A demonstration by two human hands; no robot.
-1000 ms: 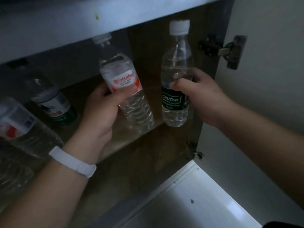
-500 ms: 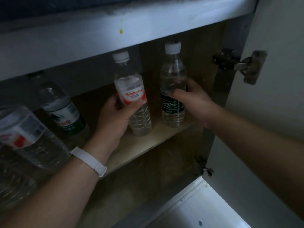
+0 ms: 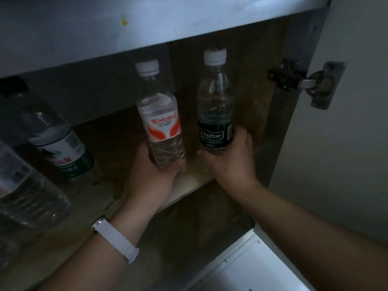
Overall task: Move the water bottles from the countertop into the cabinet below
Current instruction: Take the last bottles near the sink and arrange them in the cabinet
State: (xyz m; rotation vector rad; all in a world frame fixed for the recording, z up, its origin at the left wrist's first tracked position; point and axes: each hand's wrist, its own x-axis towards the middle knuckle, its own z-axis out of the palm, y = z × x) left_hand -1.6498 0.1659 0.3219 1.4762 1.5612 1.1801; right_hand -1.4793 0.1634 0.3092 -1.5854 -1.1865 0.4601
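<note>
Wahaha bottle [image 3: 161, 122] and Cestbon bottle [image 3: 216, 114]: both upright inside the open cabinet [image 3: 258, 114], right half, at shelf level, side by side with a gap between them, not touching. Cabinet door [image 3: 346, 143] is swung open on the right, pale inner face toward camera. Wooden shelf [image 3: 193, 181] runs across the interior; its front edge catches light between the two wrists. Far left on the shelf sits a big clear bottle [image 3: 27, 192], cut by the frame edge. Just beside it stands a green-and-white-label bottle [image 3: 63, 150], well apart from the held pair. Left hand [image 3: 155, 177] grips the Wahaha bottle low, fingers curled round the ribbed part below the red/white label. Right hand [image 3: 233, 162] wraps the Cestbon bottle's lower end, thumb across the front under the dark green label, fingers round the far side. Can't tell whether either base sits on the shelf, since the hands hide the contact. Metal hinge [image 3: 304, 82] joins door to cabinet side wall, upper right. White wristband [image 3: 115, 238] on left wrist. White caps on both: Wahaha cap [image 3: 147, 67], Cestbon cap [image 3: 215, 56].
</note>
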